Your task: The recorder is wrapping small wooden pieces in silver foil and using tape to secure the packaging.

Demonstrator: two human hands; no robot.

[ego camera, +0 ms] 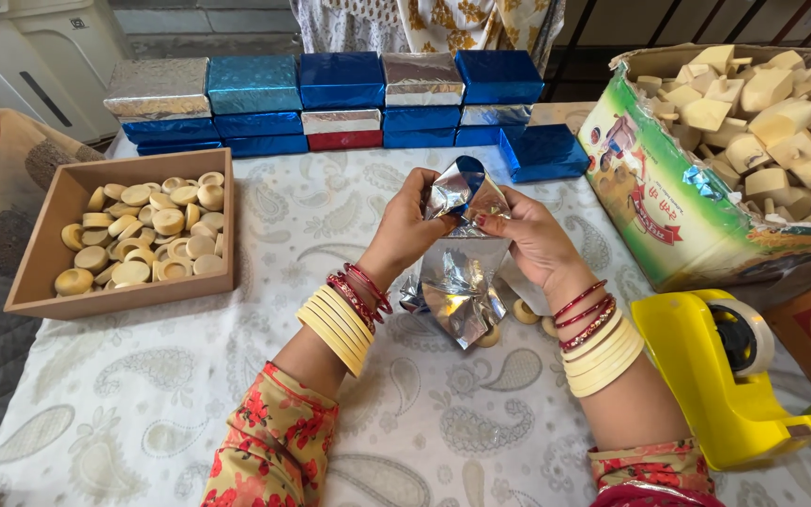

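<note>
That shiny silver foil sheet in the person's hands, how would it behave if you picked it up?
The foil sheet is probably floppy and very light: it hangs creased below the left hand and right hand. Its wrinkles suggest it holds folds and may tear easily.

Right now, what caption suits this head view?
Both hands, left hand and right hand, fold silver foil beside a wooden tray.

Leaving open cloth near the front edge, while crowding the way with a wooden tray (30,272) at left, stacked foil boxes (340,103) behind, carton (668,216) and tape dispenser (706,376) at right.
</note>
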